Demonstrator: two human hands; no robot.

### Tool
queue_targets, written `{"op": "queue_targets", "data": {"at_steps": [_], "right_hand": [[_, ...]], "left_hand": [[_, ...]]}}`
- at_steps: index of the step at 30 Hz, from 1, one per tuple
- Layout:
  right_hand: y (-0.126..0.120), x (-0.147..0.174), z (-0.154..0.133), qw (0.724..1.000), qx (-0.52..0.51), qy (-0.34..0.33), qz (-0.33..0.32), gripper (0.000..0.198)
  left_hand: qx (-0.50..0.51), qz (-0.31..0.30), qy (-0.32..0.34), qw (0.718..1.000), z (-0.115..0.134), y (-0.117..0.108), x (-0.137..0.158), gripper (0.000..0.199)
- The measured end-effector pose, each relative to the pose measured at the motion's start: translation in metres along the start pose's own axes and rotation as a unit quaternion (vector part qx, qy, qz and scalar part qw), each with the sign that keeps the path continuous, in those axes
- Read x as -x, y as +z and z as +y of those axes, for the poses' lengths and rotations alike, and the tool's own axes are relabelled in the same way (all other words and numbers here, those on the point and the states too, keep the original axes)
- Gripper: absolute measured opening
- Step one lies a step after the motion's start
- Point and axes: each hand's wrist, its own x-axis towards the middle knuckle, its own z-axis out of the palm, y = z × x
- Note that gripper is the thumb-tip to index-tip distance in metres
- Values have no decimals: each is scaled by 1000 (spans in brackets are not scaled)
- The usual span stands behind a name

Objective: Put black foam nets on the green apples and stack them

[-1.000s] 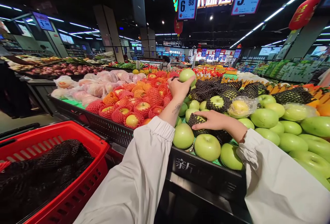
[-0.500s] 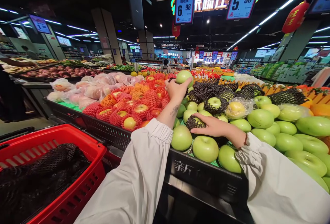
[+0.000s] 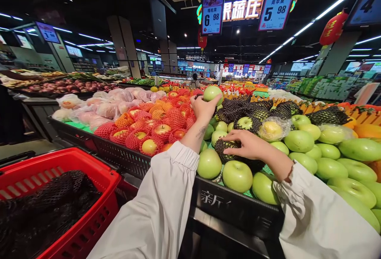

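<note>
My left hand [image 3: 205, 106] is closed round a bare green apple [image 3: 212, 94], raised above the display. Lower and to the right, my right hand [image 3: 250, 143] curls its thumb and fingers over a green apple in a black foam net [image 3: 224, 149]; the palm hides much of it. Just in front of that hand, large bare green apples [image 3: 237, 176] sit along the crate's front edge. Behind it lies another apple in black netting [image 3: 245, 123], beside a yellowish fruit in clear wrap [image 3: 271, 129].
Red apples in red and orange nets [image 3: 162, 130] fill the left part of the black crate [image 3: 238, 207], with bagged fruit [image 3: 111, 106] beyond. Long green fruits [image 3: 351, 167] lie at right. A red shopping basket [image 3: 110, 183] holding dark netted contents stands at lower left. Price signs [image 3: 213, 10] hang overhead.
My right hand has lifted and arched slightly over the netted apple, its thumb and fingers parting a little. My left hand still holds the green apple. The view has tilted up slightly.
</note>
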Motion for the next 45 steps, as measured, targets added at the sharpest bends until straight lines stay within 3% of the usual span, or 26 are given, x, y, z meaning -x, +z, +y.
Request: {"op": "queue_targets", "data": {"at_steps": [3,6,10,13,15,18,20,21,24,27,32,36,40,43,45], "right_hand": [[-1,-7,2,998,-40,35,-20,53],[2,-12,-3,999,-16,39,-22,53],[8,-8,-10,999,24,35,11,52],[10,0,-4,999,9,-3,45,55],[9,3,4,994,-20,-29,101,51],[6,3,17,961,-48,-32,272,31],[4,2,25,924,-26,-30,380,25],[4,2,28,913,-5,-29,408,32],[7,0,36,927,51,-21,370,63],[12,-1,40,957,46,-3,288,81],[12,-3,43,963,10,31,267,87],[11,-2,44,962,15,43,270,82],[13,-1,44,953,49,60,294,74],[14,-1,41,951,54,75,296,71],[13,0,38,948,55,91,299,73]], "left_hand": [[-5,-4,-1,1000,-2,1,0,57],[-10,-6,4,1000,-5,4,1,56],[-16,-18,17,1000,-8,9,3,55],[-31,-47,48,997,-9,13,4,55],[-51,-74,84,992,-10,14,6,56],[-90,-132,178,971,-13,14,9,59],[-116,-195,275,934,-14,12,12,58],[-127,-231,321,910,-15,11,13,59],[-152,-314,399,848,-17,9,15,62],[-158,-336,417,830,-18,9,15,61],[-137,-374,437,806,-16,10,18,66],[-107,-412,384,820,-18,12,17,58],[1,-353,297,887,-18,17,8,32],[23,-275,181,944,-18,21,4,48],[9,-254,145,956,-19,24,4,66]]}}
